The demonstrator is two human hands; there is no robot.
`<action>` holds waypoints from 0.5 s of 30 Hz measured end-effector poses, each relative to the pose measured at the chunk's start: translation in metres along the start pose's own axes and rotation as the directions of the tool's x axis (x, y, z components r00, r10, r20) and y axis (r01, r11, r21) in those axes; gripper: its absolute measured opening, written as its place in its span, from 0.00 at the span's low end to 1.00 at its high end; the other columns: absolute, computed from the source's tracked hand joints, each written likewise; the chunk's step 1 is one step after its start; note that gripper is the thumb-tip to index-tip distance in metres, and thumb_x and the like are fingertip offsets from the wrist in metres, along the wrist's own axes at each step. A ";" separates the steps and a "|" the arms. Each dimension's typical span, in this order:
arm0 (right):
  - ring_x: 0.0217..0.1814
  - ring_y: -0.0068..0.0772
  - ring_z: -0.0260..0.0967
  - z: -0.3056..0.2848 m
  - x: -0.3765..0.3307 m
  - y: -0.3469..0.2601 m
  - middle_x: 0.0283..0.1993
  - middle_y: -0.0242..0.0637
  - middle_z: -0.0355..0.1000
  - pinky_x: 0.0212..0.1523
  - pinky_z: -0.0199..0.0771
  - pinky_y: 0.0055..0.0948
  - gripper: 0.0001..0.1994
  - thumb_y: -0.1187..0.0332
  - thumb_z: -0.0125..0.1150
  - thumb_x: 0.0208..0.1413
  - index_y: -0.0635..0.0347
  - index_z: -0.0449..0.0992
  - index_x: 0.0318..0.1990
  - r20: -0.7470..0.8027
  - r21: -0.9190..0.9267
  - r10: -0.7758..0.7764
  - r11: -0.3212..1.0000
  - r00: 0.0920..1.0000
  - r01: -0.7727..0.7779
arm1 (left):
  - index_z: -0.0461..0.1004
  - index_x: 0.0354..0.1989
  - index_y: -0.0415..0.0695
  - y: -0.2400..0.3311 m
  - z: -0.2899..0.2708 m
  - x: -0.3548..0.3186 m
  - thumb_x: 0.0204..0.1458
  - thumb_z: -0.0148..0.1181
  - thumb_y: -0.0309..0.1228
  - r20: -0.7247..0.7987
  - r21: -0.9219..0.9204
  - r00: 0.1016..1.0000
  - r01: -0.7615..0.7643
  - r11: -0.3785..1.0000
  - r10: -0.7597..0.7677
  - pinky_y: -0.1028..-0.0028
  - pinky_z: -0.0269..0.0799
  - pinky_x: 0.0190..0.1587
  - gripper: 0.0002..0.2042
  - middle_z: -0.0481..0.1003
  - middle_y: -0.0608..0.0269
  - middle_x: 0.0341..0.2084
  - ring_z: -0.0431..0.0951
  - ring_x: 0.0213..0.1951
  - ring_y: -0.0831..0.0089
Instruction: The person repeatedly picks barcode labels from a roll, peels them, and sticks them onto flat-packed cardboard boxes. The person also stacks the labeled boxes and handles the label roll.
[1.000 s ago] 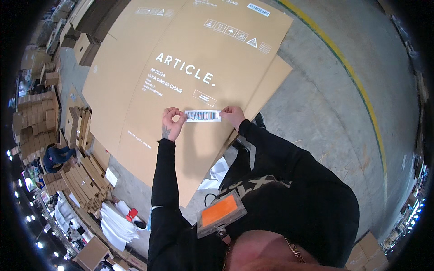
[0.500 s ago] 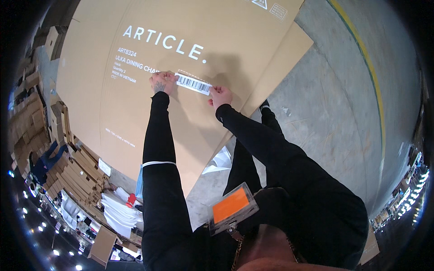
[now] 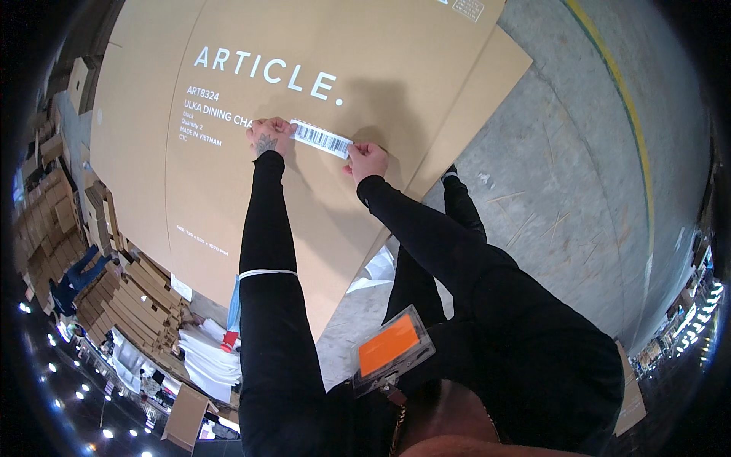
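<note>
The white barcode label (image 3: pixel 320 139) sits farther up the brown cardboard (image 3: pixel 205 183) than a second ago, now mostly over a dashed outline (image 3: pixel 308 123); from here I can't tell whether it touches. The left hand (image 3: pixel 269 136) pinches its left end, the right hand (image 3: pixel 368 161) its right.

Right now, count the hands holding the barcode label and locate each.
2: left hand at the left end of the barcode label, right hand at its right end, over brown cardboard; none seems hidden.
</note>
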State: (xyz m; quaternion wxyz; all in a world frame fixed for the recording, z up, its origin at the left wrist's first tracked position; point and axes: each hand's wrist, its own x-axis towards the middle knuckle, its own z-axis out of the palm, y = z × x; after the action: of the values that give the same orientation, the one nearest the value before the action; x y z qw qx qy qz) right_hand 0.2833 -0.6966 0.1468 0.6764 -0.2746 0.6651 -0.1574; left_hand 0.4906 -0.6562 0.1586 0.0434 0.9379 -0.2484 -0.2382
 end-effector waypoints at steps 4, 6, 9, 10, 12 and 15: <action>0.25 0.31 0.75 0.003 -0.001 0.001 0.31 0.40 0.74 0.18 0.80 0.29 0.08 0.71 0.64 0.55 0.69 0.74 0.34 -0.013 -0.018 -0.021 1.000 1.000 0.021 | 0.82 0.27 0.57 -0.001 -0.001 0.003 0.40 0.73 0.45 0.014 0.008 1.000 0.004 1.000 -0.004 0.49 0.60 0.58 0.10 0.69 0.64 0.47 0.60 0.58 0.58; 0.25 0.32 0.75 0.004 -0.002 -0.001 0.31 0.41 0.74 0.18 0.80 0.30 0.09 0.71 0.64 0.55 0.70 0.74 0.34 -0.030 -0.024 -0.026 0.999 0.999 0.025 | 0.82 0.27 0.58 0.001 -0.001 0.003 0.40 0.73 0.45 0.020 0.013 1.000 0.018 1.000 -0.018 0.49 0.60 0.58 0.10 0.69 0.64 0.47 0.60 0.59 0.58; 0.25 0.32 0.75 0.003 -0.004 -0.004 0.32 0.41 0.73 0.18 0.80 0.30 0.10 0.70 0.65 0.55 0.69 0.74 0.34 -0.025 -0.040 -0.017 0.999 1.000 0.016 | 0.82 0.27 0.58 0.005 -0.001 0.003 0.40 0.74 0.46 0.020 0.022 0.999 0.046 0.999 -0.046 0.49 0.60 0.57 0.10 0.69 0.65 0.48 0.60 0.59 0.58; 0.25 0.32 0.75 0.004 -0.004 -0.005 0.32 0.41 0.73 0.18 0.80 0.30 0.10 0.70 0.65 0.55 0.69 0.74 0.34 -0.037 -0.061 -0.026 0.998 0.999 0.024 | 0.82 0.27 0.58 0.006 -0.001 0.002 0.40 0.74 0.46 0.020 0.032 0.998 0.052 0.998 -0.053 0.49 0.60 0.57 0.10 0.69 0.66 0.48 0.60 0.59 0.58; 0.25 0.32 0.75 0.005 -0.003 -0.003 0.32 0.41 0.73 0.18 0.80 0.30 0.10 0.69 0.65 0.54 0.68 0.74 0.34 -0.064 -0.099 -0.047 0.994 0.997 0.041 | 0.82 0.27 0.58 0.009 -0.002 0.002 0.40 0.74 0.46 0.022 0.045 0.998 0.056 0.997 -0.057 0.49 0.61 0.56 0.10 0.69 0.66 0.48 0.60 0.59 0.58; 0.26 0.33 0.76 0.005 -0.004 -0.003 0.32 0.41 0.74 0.18 0.81 0.31 0.10 0.69 0.66 0.54 0.68 0.74 0.34 -0.058 -0.096 -0.056 0.994 0.997 0.050 | 0.82 0.27 0.58 0.010 -0.003 0.002 0.40 0.74 0.47 0.026 0.054 0.998 0.060 0.997 -0.062 0.49 0.61 0.56 0.10 0.69 0.67 0.48 0.59 0.59 0.58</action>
State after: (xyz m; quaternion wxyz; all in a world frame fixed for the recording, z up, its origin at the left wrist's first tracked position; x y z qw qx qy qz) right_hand 0.2889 -0.6962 0.1516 0.6379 -0.3189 0.6844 -0.1519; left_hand 0.4891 -0.6665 0.1624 0.0074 0.9424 -0.2265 -0.2459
